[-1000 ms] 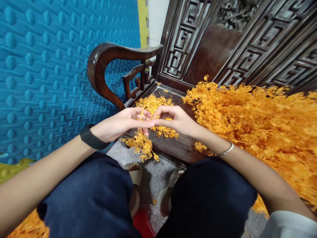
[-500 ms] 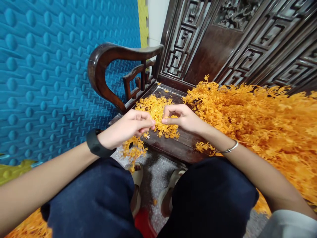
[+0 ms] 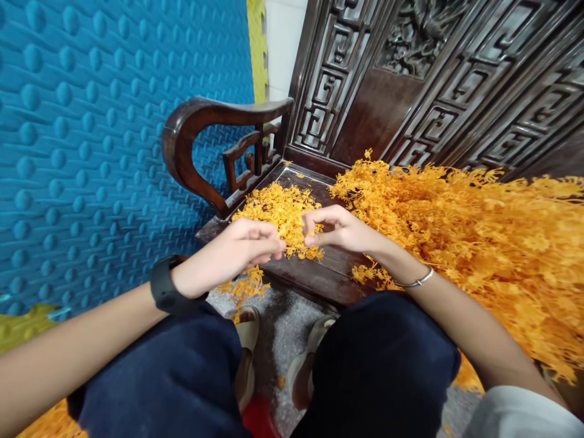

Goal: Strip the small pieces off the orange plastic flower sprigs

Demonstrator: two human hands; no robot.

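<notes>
A dark carved wooden bench (image 3: 314, 277) carried the load. Just beside its curved armrest (image 3: 201, 118) lay a small heap of orange sprigs (image 3: 278, 210) on the seat. Farther from the armrest, a much larger orange pile (image 3: 479, 237) covered the seat, reaching the carved backrest (image 3: 410, 91).

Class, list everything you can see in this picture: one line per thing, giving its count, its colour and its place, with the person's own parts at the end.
Large sprig heap: one, orange, right of the seat.
Small sprig pile: one, orange, seat's left, behind the hands.
Held sprig bunch: one, orange, hanging under the left hand.
Carved wooden bench: one, dark brown, ahead.
Armrest: one, dark brown, bench's left end.
Foam mat: one, blue, studded, left.
Shoes: two, beige, on the floor.
Watch: one, black, left wrist.
Bangle: one, silver, right wrist.
Left hand: pinched shut.
Right hand: pinched shut.
</notes>
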